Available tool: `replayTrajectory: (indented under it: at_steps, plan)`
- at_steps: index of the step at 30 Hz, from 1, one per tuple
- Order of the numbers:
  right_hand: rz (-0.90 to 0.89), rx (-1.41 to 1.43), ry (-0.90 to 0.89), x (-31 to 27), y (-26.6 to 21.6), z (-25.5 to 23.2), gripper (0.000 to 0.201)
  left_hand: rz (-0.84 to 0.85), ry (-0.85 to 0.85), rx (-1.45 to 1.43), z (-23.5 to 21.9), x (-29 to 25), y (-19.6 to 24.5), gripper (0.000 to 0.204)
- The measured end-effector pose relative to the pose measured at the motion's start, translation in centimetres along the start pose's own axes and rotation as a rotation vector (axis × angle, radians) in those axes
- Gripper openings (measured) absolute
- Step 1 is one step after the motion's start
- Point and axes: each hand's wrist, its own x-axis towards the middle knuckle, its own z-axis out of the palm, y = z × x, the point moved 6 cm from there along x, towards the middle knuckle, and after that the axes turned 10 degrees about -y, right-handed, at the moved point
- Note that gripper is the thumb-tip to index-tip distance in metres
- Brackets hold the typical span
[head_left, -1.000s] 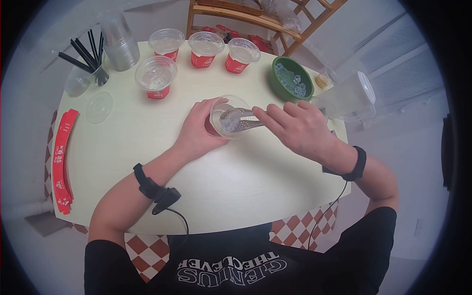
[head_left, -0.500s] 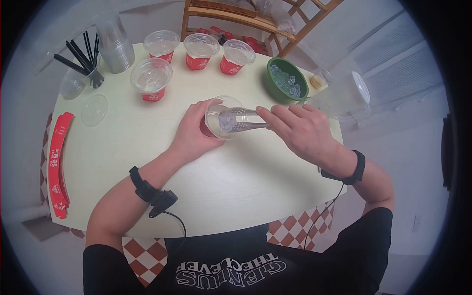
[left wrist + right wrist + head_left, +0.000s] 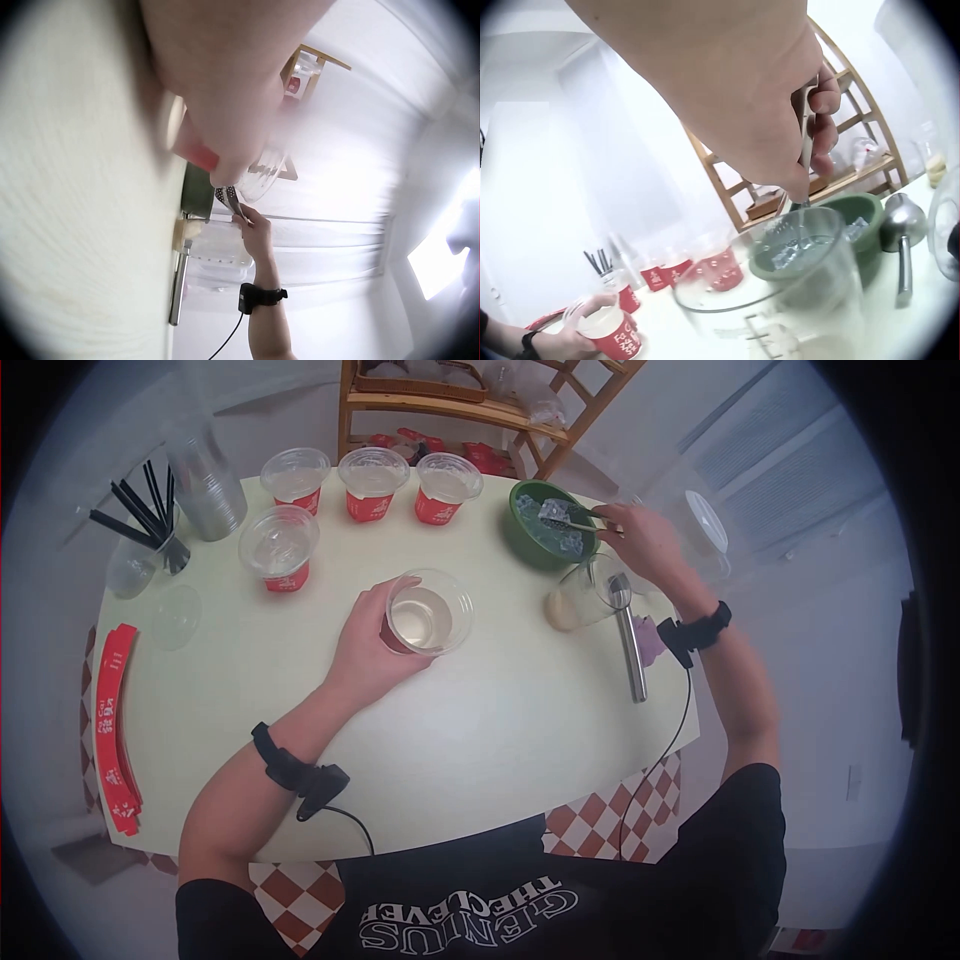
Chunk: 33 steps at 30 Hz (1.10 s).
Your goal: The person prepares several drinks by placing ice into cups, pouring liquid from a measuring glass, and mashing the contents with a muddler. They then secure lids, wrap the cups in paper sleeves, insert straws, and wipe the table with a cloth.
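The table is carrying a green bowl by its far right corner
A clear pitcher is standing in front and could topple if bumped; midway between front and far edges, the left hand is gripping a red-banded cup; the right hand is pinching metal tongs over ice, which could slip if that pinch slackens

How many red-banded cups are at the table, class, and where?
5: the back row's left cup, middle cup and right cup; the front cup before them; the held cup in the left hand. None looks hidden.
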Motion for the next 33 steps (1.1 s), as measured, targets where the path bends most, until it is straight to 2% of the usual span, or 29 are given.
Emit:
replayTrajectory:
  at_steps: [1,6,8,10,11,13,16,20,22,23,25,26,28,29,30,32,33]
  plan:
    - [0.033,0.036,-0.057,0.4,0.6,1.0,0.041,0.007,-0.007,0.006,0.0,0.0,0.3,0.086]
    - [0.058,0.206,-0.029,1.9,4.1,5.7,0.047,-0.032,-0.016,-0.05,0.0,0.0,0.3,0.088]
    - [0.077,0.294,-0.037,2.2,5.1,5.9,0.048,-0.03,-0.022,-0.046,0.0,0.0,0.4,0.087]
    - [0.091,0.42,-0.181,2.5,6.2,7.0,0.054,-0.028,-0.03,-0.041,0.0,0.0,0.4,0.087]
    - [0.098,0.427,-0.175,2.3,6.7,7.5,0.054,-0.025,-0.027,-0.037,0.0,0.0,0.3,0.087]
    - [-0.023,0.515,-0.107,1.9,6.5,7.6,0.061,-0.017,-0.03,-0.027,0.0,0.0,0.4,0.087]
    - [-0.041,0.635,-0.144,1.0,6.3,7.8,0.062,-0.007,-0.023,-0.032,0.0,0.0,0.6,0.086]
    - [0.02,0.643,-0.088,-1.0,5.4,7.0,0.057,-0.015,-0.015,0.009,0.0,0.1,0.5,0.085]
    - [0.03,0.592,0.089,-2.3,5.5,6.6,0.051,-0.011,-0.025,0.024,0.1,0.0,0.6,0.084]
    - [0.04,0.601,0.096,-2.7,5.7,7.4,0.051,-0.011,-0.02,0.015,0.1,0.0,0.8,0.084]
    - [-0.022,0.766,0.466,-4.4,6.5,7.5,0.044,-0.006,-0.029,0.017,0.2,0.1,1.1,0.084]
    - [-0.01,0.776,0.477,-5.2,5.7,7.3,0.044,-0.018,-0.021,0.011,0.1,0.1,1.1,0.083]
    - [0.026,1.03,0.752,-8.4,4.3,7.2,0.037,-0.03,-0.031,0.018,0.3,-0.1,1.3,0.083]
    - [0.075,1.176,0.743,-9.3,3.7,8.6,0.044,-0.045,-0.023,0.033,0.2,0.0,1.4,0.084]
    - [0.093,1.189,0.757,-10.0,2.5,9.5,0.044,-0.061,-0.015,0.048,0.2,0.0,1.5,0.085]
    - [0.062,1.287,0.767,-10.5,0.0,11.0,0.073,-0.066,-0.021,0.068,0.3,-0.1,1.5,0.086]
    - [0.078,1.302,0.786,-10.6,-0.5,11.8,0.073,-0.07,-0.008,0.073,0.2,-0.1,1.4,0.087]
